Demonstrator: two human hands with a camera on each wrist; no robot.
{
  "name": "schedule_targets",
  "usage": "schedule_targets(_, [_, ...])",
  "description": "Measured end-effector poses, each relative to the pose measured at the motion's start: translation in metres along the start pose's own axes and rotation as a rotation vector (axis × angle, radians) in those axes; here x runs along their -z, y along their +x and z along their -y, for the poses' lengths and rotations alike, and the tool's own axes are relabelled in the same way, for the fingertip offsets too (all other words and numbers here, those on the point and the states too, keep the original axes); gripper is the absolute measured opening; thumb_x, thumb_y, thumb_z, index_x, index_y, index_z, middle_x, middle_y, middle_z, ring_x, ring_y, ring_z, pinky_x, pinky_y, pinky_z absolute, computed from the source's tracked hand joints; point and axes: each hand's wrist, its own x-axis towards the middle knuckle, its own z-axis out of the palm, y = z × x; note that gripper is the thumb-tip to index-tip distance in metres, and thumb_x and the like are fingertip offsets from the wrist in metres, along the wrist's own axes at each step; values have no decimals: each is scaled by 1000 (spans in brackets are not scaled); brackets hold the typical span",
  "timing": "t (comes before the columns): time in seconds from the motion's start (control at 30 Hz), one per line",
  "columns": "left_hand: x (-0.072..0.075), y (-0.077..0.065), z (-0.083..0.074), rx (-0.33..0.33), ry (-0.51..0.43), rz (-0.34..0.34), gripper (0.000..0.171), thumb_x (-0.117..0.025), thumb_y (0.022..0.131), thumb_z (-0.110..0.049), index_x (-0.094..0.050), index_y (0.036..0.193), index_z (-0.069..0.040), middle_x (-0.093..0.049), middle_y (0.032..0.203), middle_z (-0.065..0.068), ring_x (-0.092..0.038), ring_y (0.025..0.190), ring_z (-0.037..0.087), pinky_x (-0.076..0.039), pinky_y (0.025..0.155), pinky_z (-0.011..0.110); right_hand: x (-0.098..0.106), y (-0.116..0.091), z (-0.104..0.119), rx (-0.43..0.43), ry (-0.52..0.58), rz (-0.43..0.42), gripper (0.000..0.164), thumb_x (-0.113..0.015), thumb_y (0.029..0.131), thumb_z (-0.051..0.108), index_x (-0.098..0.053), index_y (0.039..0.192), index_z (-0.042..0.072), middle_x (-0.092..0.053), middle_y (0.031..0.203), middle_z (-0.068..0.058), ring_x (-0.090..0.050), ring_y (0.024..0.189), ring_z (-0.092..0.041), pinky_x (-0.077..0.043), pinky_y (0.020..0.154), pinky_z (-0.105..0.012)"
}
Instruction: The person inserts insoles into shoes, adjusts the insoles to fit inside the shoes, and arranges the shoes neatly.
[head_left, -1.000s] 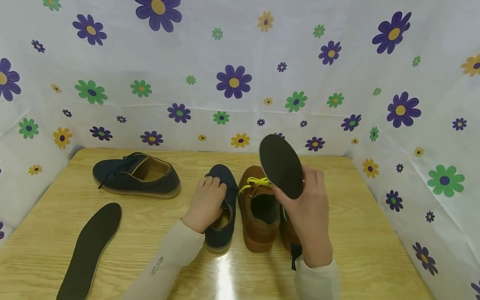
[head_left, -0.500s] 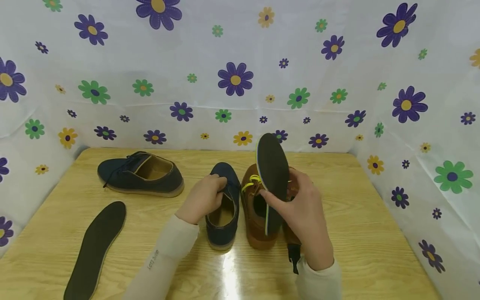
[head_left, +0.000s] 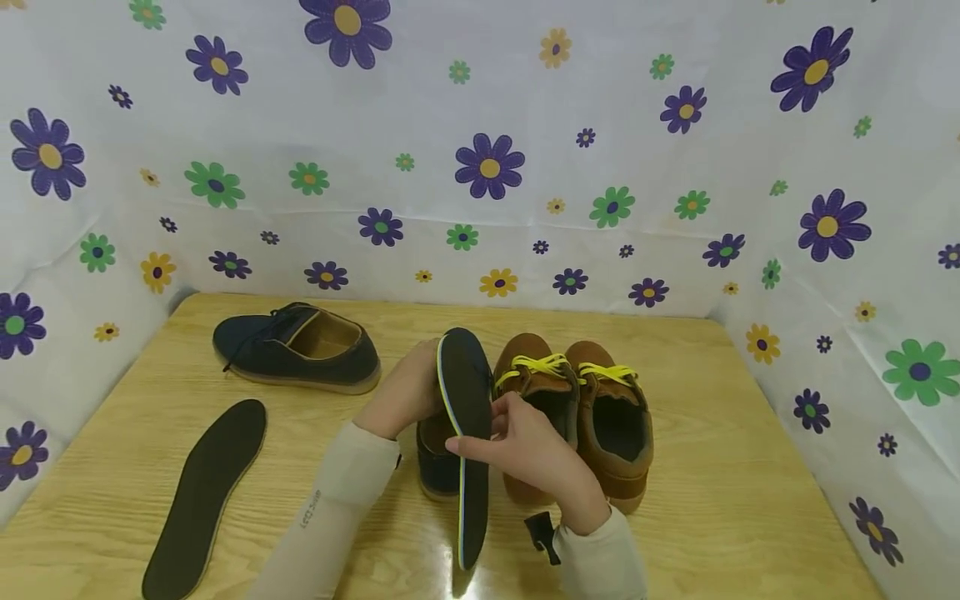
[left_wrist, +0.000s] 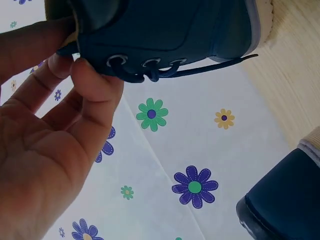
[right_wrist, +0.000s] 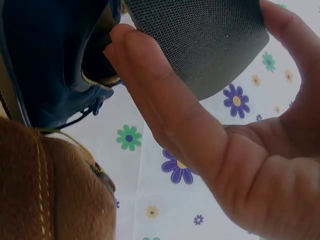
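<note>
My right hand holds a black insole with a pale edge between thumb and fingers. The insole stands tilted above a navy lace-up shoe and covers much of it in the head view. In the right wrist view the insole's dark woven face shows close to the shoe's opening. My left hand is at the shoe's left side, its fingers partly hidden behind the insole. In the left wrist view its thumb and fingers pinch the shoe's tongue near the lace eyelets.
Two brown shoes with yellow laces stand just right of the navy shoe. A second navy shoe lies sideways at the back left. Another black insole lies flat on the wooden table at the left. A flowered cloth hangs behind.
My right hand has carried the insole left and down, from above the brown shoes to over the navy shoe. The left hand has shifted from the shoe's front to its left side.
</note>
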Motion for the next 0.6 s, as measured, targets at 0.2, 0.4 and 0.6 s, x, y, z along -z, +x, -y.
schedule_targets(0.2, [0,1,0,-31,6,-25,12,-64,85,2,-64,79,-8,-54,77,4,-54,76,24,-44,73,42,3,2,-3,-26,32,-49,62,-76,79,46,-54,112,-3,-62,86,-7,-61,71,-18,-49,69,-34])
schedule_targets(0.4, [2,2,-2,8,12,8,13,-65,83,2,-63,77,-9,-54,76,3,-53,76,23,-44,74,42,4,1,-3,-61,79,-41,60,-75,80,47,-54,108,-2,-63,84,-9,-68,67,-25,-53,68,-35])
schedule_targets(0.6, [2,1,-1,34,-1,37,15,-63,86,2,-59,78,-10,-54,76,1,-51,75,21,-42,71,40,5,-1,-3,-96,142,-24,55,-74,82,45,-56,101,-3,-64,79,-14,-70,68,-30,-56,71,-39])
